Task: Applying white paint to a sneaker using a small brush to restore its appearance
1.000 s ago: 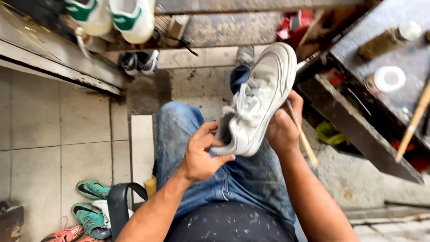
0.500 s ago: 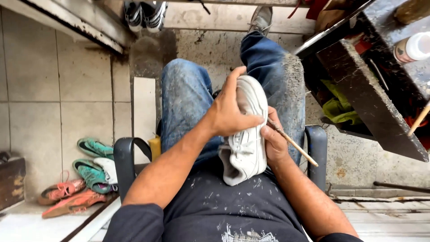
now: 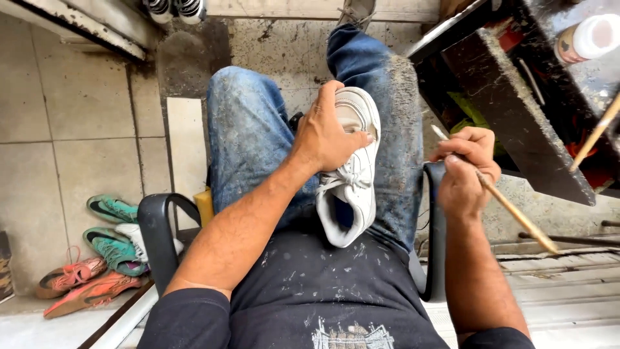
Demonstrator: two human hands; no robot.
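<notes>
Now we are resting the white shoe (image 3: 352, 174) on our lap, along the right thigh, toe pointing away from us. Our left hand (image 3: 326, 132) is lying over its toe end, fingers (image 3: 355, 139) curling down across the upper and gripping it. Our right hand (image 3: 466, 171) is hovering just beside the shoe, apart from it, its fingers pinching closed around a thin brush (image 3: 500, 197) that is slanting out toward the dark counter (image 3: 510, 110).
</notes>
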